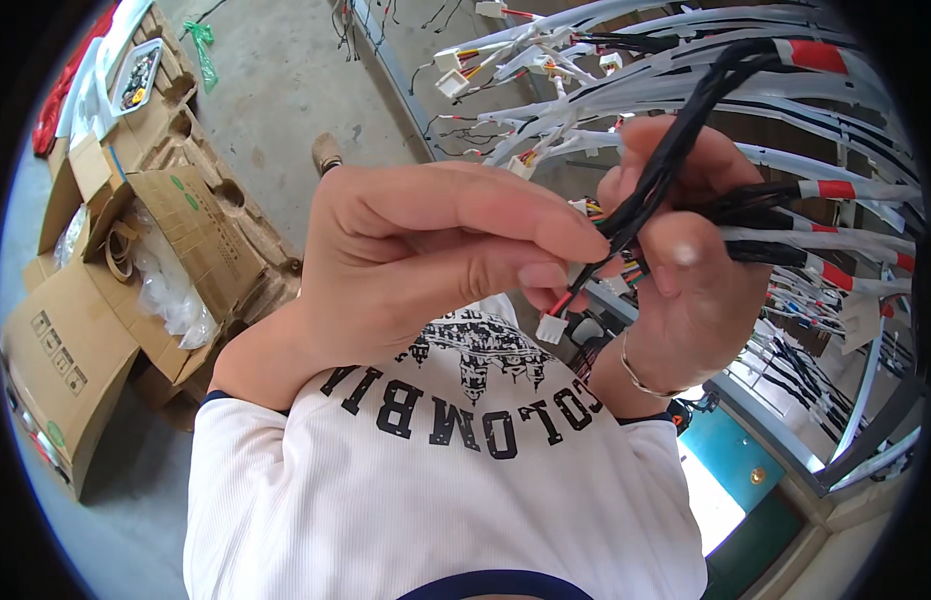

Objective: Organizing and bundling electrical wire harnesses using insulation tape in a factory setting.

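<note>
My left hand [425, 255] is raised close to the camera, its fingertips pinching a black wire bundle [675, 140] near its lower end. A red and black wire with a small white connector [551, 328] hangs below those fingertips. My right hand [685, 270] grips the same bundle from the other side, thumb forward, with a thin bracelet [640, 380] on the wrist. The bundle runs up and right into a wiring harness [785, 150] wrapped in white and black tape with red bands.
Several open cardboard boxes [115, 270] with plastic bags stand on the concrete floor [285, 90] at the left. A small tray of parts [137, 75] rests on the top box. A board with more harness wires [835, 330] fills the right.
</note>
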The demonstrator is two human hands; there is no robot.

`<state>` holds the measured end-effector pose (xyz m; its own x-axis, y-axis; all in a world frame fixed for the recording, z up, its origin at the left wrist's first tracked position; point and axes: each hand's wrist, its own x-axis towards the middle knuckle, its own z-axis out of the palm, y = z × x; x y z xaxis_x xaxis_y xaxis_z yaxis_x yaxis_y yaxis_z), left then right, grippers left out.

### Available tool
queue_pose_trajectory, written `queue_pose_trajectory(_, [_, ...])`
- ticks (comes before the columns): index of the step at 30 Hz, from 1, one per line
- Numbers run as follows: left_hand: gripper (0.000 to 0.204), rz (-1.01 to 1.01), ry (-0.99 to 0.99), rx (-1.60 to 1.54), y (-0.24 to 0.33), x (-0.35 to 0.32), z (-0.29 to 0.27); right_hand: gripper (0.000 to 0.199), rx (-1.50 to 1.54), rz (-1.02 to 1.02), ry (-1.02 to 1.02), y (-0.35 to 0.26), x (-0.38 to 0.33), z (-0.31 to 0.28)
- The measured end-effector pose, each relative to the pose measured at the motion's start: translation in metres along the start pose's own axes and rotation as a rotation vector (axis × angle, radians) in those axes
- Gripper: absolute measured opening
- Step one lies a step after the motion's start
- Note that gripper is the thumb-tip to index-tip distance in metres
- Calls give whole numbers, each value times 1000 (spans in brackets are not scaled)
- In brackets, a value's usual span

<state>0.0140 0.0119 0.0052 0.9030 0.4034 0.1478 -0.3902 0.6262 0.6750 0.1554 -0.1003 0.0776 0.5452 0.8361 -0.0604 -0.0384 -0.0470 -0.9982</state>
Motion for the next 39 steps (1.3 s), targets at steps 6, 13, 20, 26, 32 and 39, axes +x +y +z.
queue_pose_trajectory(6, [15,154,-54,291,3,9,6,33,-242,79,-96,-8,5,-5])
queue_pose_trajectory(13, [24,-21,43,-162,-10,7,6,23,6,140,-9,-11,2,6])
queue_pose_trajectory(20, [23,-57,51,-210,-13,8,4,24,-13,6,-7,2,0,7])
queue_pose_trajectory(26, [18,-88,-22,-260,-14,7,-4,26,31,39,-48,2,0,5])
queue_pose_trajectory(32, [19,-104,-31,-282,-16,6,-4,25,75,7,-116,5,-1,3])
queue_pose_trajectory(39, [20,-106,-10,-278,-11,5,-2,22,56,-20,-138,5,-1,2])
